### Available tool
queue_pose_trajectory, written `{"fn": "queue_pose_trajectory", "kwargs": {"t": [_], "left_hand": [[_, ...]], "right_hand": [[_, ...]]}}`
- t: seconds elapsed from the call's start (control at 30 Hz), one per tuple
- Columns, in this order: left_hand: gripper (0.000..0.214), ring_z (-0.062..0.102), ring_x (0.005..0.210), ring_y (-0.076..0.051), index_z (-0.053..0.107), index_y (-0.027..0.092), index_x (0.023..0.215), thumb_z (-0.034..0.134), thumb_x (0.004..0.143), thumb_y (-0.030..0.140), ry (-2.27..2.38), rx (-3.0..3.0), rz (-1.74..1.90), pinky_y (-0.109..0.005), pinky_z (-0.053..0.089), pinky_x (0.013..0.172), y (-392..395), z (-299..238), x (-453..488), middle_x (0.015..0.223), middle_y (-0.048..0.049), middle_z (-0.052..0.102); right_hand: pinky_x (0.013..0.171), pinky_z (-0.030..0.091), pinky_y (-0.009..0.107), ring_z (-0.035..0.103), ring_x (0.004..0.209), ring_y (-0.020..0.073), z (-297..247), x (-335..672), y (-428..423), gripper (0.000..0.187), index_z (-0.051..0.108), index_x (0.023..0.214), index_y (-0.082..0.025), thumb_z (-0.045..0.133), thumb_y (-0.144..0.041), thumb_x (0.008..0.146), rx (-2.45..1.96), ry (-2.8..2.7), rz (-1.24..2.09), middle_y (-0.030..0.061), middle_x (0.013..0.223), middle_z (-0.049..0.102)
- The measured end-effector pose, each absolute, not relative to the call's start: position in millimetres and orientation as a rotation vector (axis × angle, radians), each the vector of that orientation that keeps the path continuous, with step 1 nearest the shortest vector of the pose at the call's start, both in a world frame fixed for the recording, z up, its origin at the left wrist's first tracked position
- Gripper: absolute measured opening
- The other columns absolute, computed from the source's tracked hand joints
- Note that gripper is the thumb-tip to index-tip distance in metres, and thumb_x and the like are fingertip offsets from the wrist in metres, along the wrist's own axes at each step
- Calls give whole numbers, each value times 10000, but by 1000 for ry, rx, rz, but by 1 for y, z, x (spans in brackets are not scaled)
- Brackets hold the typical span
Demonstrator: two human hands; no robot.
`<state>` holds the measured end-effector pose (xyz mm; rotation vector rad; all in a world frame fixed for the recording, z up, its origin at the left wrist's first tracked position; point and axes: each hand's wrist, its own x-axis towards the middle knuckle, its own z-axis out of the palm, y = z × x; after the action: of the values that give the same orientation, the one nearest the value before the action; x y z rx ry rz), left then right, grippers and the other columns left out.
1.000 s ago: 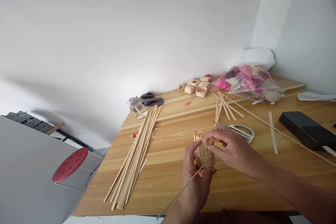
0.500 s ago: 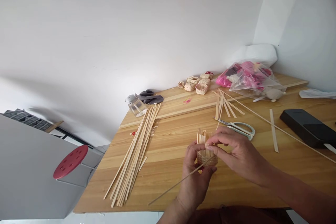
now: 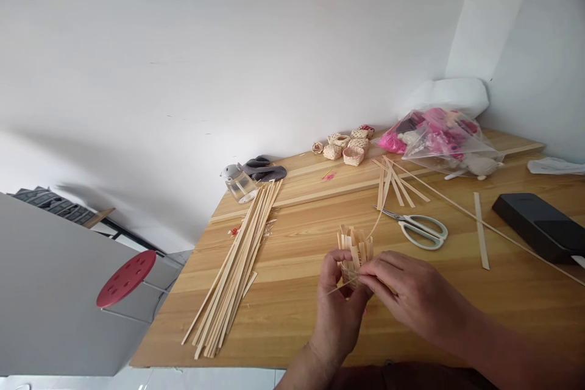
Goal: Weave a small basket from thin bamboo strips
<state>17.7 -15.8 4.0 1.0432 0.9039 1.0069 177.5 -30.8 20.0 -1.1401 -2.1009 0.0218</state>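
Hands together and closed on a half-woven bamboo basket (image 3: 355, 259), held over the wooden surface (image 3: 292, 311) near its front edge. Left hand (image 3: 339, 323) wrapped around the woven base; right hand (image 3: 414, 298) against the basket's side, fingertips (image 3: 367, 277) at a thin weaving strand (image 3: 346, 286) running low around the upright strips. Scissors with white handles (image 3: 423, 230) lying open just beyond the right hand, beside a few loose bamboo strips (image 3: 395, 183). One long thin strip (image 3: 484, 225) and one flat strip (image 3: 481, 230) further right, near a black rectangular case (image 3: 539, 225). Large bundle of bamboo strips (image 3: 228, 274) well left of the hands. Along the far side: glass jar (image 3: 240, 186), grey cloth (image 3: 265, 172), small finished woven baskets (image 3: 350, 152), and a plastic bag of pink items (image 3: 439, 137).
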Motion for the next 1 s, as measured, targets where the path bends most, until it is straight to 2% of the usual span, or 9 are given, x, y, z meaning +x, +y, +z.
{"fn": "queue_pose_trajectory", "kwargs": {"t": [0.13,0.27,0.5,0.83,1.0], "left_hand": [[499,524,562,-42,457,231,1045,852,760,340,851,999,1028,-137,372,478,-17,2,20,877,27,652],[529,582,598,-67,440,231,1017,873,744,364,850,963,1032,-152,403,514,-18,3,21,865,29,646],[510,555,606,-66,439,225,997,862,764,391,842,990,995,-153,417,524,-19,8,21,851,21,664],[498,578,608,-80,438,223,948,873,747,359,847,955,999,-182,489,575,-16,6,21,797,34,648],[459,657,744,-118,447,221,932,865,750,276,849,975,1049,-202,520,650,-17,6,21,887,12,666]], "right_hand": [[633,436,312,633,674,182,21,173,-31,160,608,873,-201,533,-108,980,-1163,-2033,-76,20,744,649],[613,397,319,595,643,178,20,170,-32,161,574,857,-200,516,-110,977,-1169,-2031,-137,13,718,604],[618,382,317,565,649,180,19,168,-33,182,523,853,-220,481,-106,989,-1174,-2020,-169,14,724,575],[523,414,274,562,535,147,19,169,-33,143,527,841,-248,515,-238,982,-1351,-1842,302,-24,675,604],[568,481,259,628,595,151,28,172,-26,127,589,857,-255,541,-276,973,-1347,-1718,614,-36,690,662]]}}
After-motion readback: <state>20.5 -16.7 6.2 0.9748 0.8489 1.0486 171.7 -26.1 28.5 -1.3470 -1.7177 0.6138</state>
